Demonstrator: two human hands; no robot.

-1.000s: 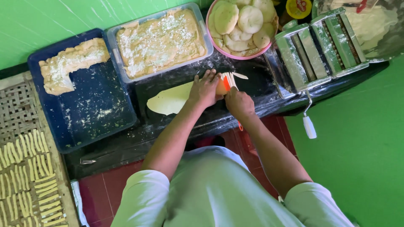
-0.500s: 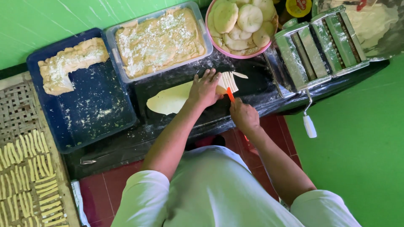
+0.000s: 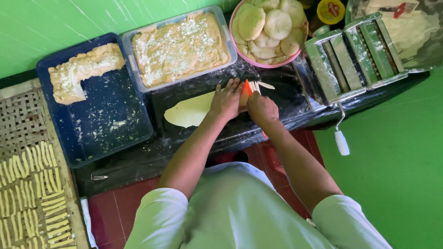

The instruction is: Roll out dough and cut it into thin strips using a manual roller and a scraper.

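A thin, pale yellow-green sheet of dough (image 3: 189, 110) lies on a black work surface (image 3: 286, 99). My left hand (image 3: 226, 99) presses flat on the sheet's right end, fingers spread. My right hand (image 3: 262, 108) sits just to its right, closed around an orange cutter (image 3: 248, 86) whose tip meets the dough edge. A few cut dough strips (image 3: 260, 85) lie beside the cutter.
A pink bowl of flat dough rounds (image 3: 270, 27) and a clear tub of floured dough (image 3: 180, 44) stand behind. A blue tray with a dough slab (image 3: 83, 71) is at left. A pasta roller machine (image 3: 350, 55) stands right. Cut sticks (image 3: 32, 193) cover a woven tray.
My right hand has moved forward and up again toward the dough edge with the cutter, after having drawn back toward me. The left hand stays pressed on the sheet.
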